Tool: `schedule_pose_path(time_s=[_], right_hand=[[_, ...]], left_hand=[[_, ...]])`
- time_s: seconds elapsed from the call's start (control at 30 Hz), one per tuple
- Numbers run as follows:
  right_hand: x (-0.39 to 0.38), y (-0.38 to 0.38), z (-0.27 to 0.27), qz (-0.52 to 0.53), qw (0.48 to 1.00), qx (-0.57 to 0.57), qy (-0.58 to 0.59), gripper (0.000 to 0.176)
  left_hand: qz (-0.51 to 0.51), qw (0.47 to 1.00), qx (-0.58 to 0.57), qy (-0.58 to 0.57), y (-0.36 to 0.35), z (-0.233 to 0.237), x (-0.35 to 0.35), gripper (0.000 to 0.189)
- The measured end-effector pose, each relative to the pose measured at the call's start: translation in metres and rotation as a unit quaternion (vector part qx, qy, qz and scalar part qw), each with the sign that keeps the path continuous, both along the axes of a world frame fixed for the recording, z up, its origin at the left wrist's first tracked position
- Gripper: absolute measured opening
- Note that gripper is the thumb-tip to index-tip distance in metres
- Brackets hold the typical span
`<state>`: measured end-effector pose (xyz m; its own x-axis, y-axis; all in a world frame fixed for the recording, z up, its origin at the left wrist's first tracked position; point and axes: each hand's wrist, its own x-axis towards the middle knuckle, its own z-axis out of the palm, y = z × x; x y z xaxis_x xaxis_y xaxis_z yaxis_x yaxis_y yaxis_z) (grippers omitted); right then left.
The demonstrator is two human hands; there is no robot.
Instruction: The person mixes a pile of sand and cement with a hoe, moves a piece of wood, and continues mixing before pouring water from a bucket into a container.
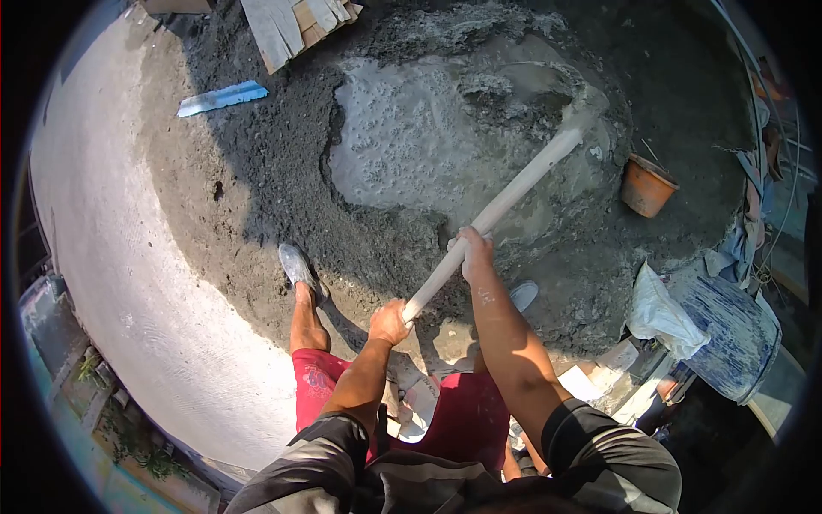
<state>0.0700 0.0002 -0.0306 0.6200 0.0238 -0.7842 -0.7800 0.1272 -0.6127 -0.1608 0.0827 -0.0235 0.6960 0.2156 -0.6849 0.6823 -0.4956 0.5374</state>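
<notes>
My left hand (390, 323) is closed round the near end of the pale handle of a hoe (505, 201). Farther up the same handle, my right hand (473, 254) grips it too. The hoe slants away to the upper right, and its cement-coated head meets the wet mix at the far end, where the blade is hidden. A pool of wet grey cement (398, 141) lies ahead of my hands, ringed by a bank of damp sand and mortar (295, 163).
An orange bucket (648, 186) stands right of the mix. A blue strip (223, 98) and wooden boards (295, 30) lie at the upper left. To the lower right are a white sack (664, 313) and a blue drum (728, 330). My feet stand at the sand's near edge.
</notes>
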Motion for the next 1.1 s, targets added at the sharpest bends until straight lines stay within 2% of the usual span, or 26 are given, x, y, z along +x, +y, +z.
schedule_pose_path(time_s=[0.07, 0.17, 0.2, 0.27, 0.37, 0.4, 0.47, 0.57, 0.67, 0.73, 0.77, 0.9, 0.97, 1.1], right_hand=[[-0.003, -0.005, 0.013, 0.002, 1.0, 0.029, 0.005, 0.026], [0.006, -0.007, 0.032, -0.013, 0.996, 0.091, -0.001, 0.02], [0.008, -0.006, 0.04, -0.03, 0.992, 0.122, -0.011, 0.019], [0.03, 0.012, 0.051, -0.031, 0.99, 0.14, -0.003, 0.017], [0.075, 0.06, 0.042, -0.003, 0.987, 0.161, -0.004, 0.015], [0.095, 0.083, 0.036, 0.008, 0.988, 0.157, -0.013, 0.014], [0.134, 0.136, 0.034, 0.016, 0.993, 0.117, -0.024, 0.013], [0.176, 0.204, 0.0, 0.039, 0.995, 0.09, -0.019, 0.014], [0.179, 0.248, -0.032, 0.106, 0.993, 0.042, -0.023, 0.017], [0.162, 0.272, -0.05, 0.166, 0.985, -0.05, 0.009, 0.023], [0.153, 0.275, -0.052, 0.17, 0.984, -0.059, 0.013, 0.028], [0.135, 0.268, -0.041, 0.198, 0.978, -0.071, 0.01, 0.027], [0.127, 0.266, -0.018, 0.238, 0.965, -0.113, 0.013, 0.02], [0.113, 0.257, -0.022, 0.307, 0.945, -0.112, -0.008, 0.022]], left_hand=[[-0.007, 1.0, -0.002, 0.002, 0.009, -0.001, -0.004, 0.029], [-0.081, 0.993, -0.078, -0.034, 0.03, 0.021, 0.004, 0.027], [-0.082, 0.993, -0.077, -0.033, 0.037, 0.028, 0.007, 0.027], [-0.148, 0.979, -0.138, 0.004, 0.054, 0.038, 0.027, 0.034], [-0.14, 0.987, -0.073, -0.008, 0.096, 0.045, 0.066, 0.036], [-0.129, 0.99, -0.049, -0.025, 0.112, 0.037, 0.076, 0.037], [-0.086, 0.995, -0.05, -0.031, 0.153, 0.051, 0.117, 0.036], [-0.045, 0.998, -0.028, -0.023, 0.194, 0.061, 0.159, 0.035], [0.022, 0.999, -0.026, 0.0, 0.203, 0.056, 0.158, 0.036], [0.065, 0.997, -0.038, 0.011, 0.211, 0.059, 0.148, 0.037], [0.065, 0.996, -0.045, 0.03, 0.217, 0.063, 0.139, 0.038], [0.084, 0.991, -0.076, 0.07, 0.211, 0.082, 0.123, 0.043], [0.112, 0.99, -0.076, 0.05, 0.188, 0.086, 0.113, 0.044], [0.168, 0.981, -0.095, 0.023, 0.144, 0.079, 0.098, 0.045]])
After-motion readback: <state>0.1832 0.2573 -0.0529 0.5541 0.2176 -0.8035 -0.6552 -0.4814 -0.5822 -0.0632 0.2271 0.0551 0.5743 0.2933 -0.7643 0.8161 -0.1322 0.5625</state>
